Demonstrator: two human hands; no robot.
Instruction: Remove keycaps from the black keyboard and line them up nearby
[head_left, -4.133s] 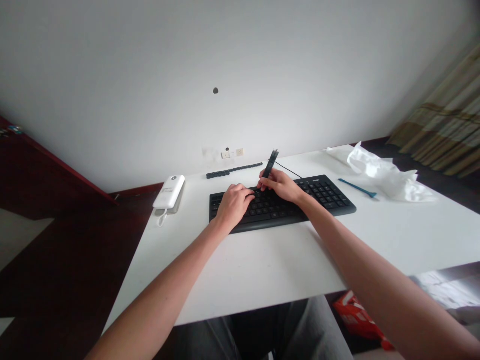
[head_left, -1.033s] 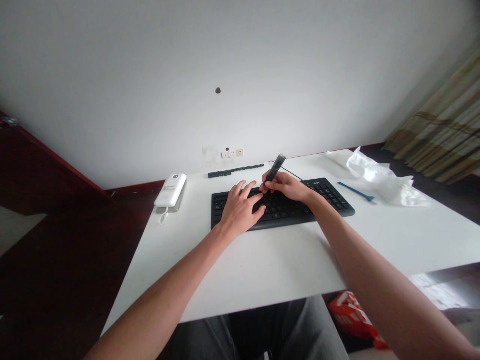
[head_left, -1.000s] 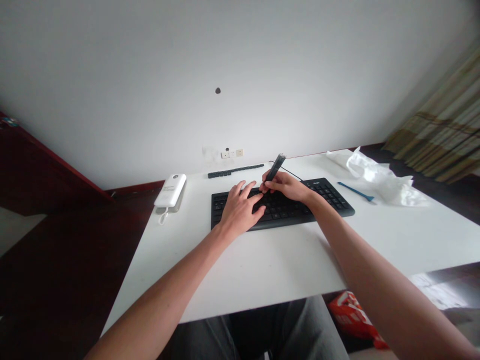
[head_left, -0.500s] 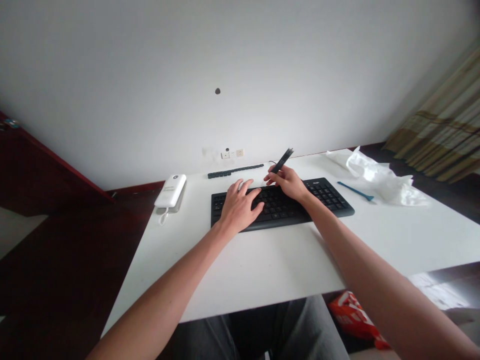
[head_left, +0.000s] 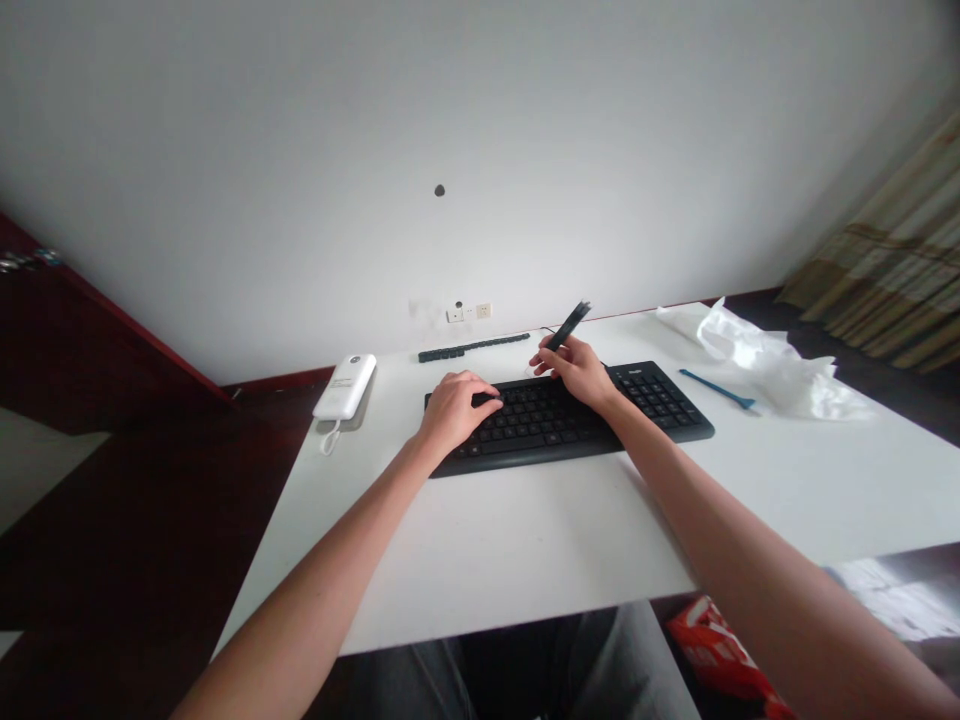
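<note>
Nearest the camera, grey trouser legs [head_left: 525,675] show below the front edge of the white rectangular tabletop [head_left: 540,530], and a red and white crumpled bag [head_left: 712,645] lies on the floor to the right of them. Both bare forearms reach forward over the tabletop to the flat black plastic computer keyboard [head_left: 570,420]. The left hand [head_left: 450,410] rests on the keyboard's left half with its fingers curled down onto the keys, its grip closed on nothing. The right hand [head_left: 576,365] is above the keyboard's far edge near the middle; its grip is pinched closed around the lower end of a slim black stick-shaped tool [head_left: 568,325], which tilts up and to the right, clear of the keys. Right of the keyboard lies a thin blue plastic stick [head_left: 716,388], and just beyond it a crumpled white plastic sheet [head_left: 757,355]. Left of the keyboard sits a white oblong power bank [head_left: 345,388] with a short cord. Farther back, near the wall, lies a long narrow black strip [head_left: 474,347].
</note>
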